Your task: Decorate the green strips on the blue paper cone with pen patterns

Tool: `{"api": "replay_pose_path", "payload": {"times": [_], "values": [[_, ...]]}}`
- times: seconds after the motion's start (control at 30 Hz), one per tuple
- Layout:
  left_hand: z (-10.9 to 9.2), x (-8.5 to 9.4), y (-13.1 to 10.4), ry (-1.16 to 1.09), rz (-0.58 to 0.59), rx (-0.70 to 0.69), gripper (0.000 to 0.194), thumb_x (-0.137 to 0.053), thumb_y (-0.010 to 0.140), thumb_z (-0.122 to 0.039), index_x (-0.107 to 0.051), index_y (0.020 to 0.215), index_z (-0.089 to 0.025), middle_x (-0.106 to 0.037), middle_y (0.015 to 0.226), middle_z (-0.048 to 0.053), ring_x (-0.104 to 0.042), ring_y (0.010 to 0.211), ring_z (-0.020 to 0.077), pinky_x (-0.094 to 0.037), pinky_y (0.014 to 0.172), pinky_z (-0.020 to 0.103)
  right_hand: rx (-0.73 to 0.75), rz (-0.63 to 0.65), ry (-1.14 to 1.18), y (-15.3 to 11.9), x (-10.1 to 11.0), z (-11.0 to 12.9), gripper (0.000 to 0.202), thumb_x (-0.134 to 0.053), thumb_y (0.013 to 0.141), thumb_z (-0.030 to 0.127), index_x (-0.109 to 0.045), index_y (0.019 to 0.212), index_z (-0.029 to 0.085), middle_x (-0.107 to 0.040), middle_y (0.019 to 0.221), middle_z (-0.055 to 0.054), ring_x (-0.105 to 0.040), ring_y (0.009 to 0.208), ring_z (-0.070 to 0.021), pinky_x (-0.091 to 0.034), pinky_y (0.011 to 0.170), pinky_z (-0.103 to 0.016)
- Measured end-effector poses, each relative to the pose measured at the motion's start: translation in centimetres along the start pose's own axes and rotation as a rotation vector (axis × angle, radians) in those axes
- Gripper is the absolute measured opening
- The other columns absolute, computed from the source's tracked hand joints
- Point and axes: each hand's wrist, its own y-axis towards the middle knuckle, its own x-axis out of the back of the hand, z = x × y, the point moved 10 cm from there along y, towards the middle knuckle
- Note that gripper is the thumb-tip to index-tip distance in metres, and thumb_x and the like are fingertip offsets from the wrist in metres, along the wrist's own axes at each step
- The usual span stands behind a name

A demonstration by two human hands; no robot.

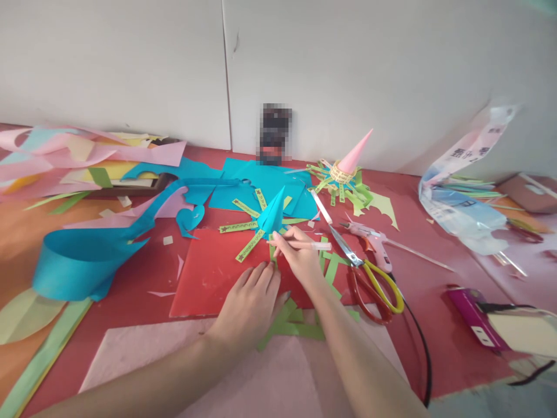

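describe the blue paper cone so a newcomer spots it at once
On the table, find the bright red board. Near its far edge, a blue cone rises from green strips fanned around its base. Its colour sets it apart from the pink cone further back.

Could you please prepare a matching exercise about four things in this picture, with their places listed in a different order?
Things
1. Pointed blue paper cone
2. Pointed pink paper cone
3. Metal scissors with red and yellow handles
4. Slim pale pen

Places
A. Beside the pale pink glue gun
B. In the right hand
C. Just beyond the left hand
D. At the far side, near the white wall

Pairs: 1-C, 2-D, 3-A, 4-B
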Motion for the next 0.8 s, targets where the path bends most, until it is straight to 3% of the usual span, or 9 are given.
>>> {"api": "replay_pose_path", "payload": {"times": [0.27,0.53,0.67,0.8], "values": [[0.0,-0.3,0.0,0.011,0.018,0.002,0.030,-0.043,0.089,-0.029,-0.056,0.107,-0.008,-0.066,0.105,0.012,-0.062,0.097,0.0244,-0.052,0.082,0.036,-0.048,-0.093,-0.002,0.2,1.0,-0.9,0.031,-0.054,0.083,0.045,-0.050,0.063,0.022,-0.063,0.055,0.001,-0.065,0.058,-0.0167,-0.048,0.057,-0.026],[0.1,-0.4,-0.1,0.017,0.021,0.004,0.030,-0.043,0.089,-0.028,-0.057,0.107,-0.009,-0.065,0.106,0.012,-0.062,0.097,0.0246,-0.052,0.083,0.037,-0.077,-0.173,-0.044,0.0,1.8,-1.1,0.031,-0.052,0.086,0.040,-0.044,0.062,0.022,-0.054,0.046,0.004,-0.064,0.059,-0.0161,-0.047,0.060,-0.024],[0.1,-0.4,-0.2,0.018,0.019,0.008,0.029,-0.040,0.090,-0.029,-0.057,0.107,-0.011,-0.065,0.107,0.011,-0.061,0.098,0.0238,-0.051,0.083,0.037,-0.089,-0.182,-0.066,0.0,2.0,-1.3,0.030,-0.052,0.086,0.040,-0.043,0.063,0.022,-0.054,0.045,0.005,-0.060,0.048,-0.0136,-0.048,0.060,-0.025],[0.0,-0.4,-0.1,0.018,0.021,0.003,0.029,-0.041,0.090,-0.029,-0.056,0.107,-0.012,-0.065,0.107,0.012,-0.061,0.098,0.0241,-0.051,0.083,0.036,-0.084,-0.169,-0.041,0.1,1.9,-1.3,0.033,-0.054,0.084,0.042,-0.041,0.061,0.023,-0.052,0.042,0.006,-0.063,0.049,-0.0154,-0.048,0.057,-0.024]]}}
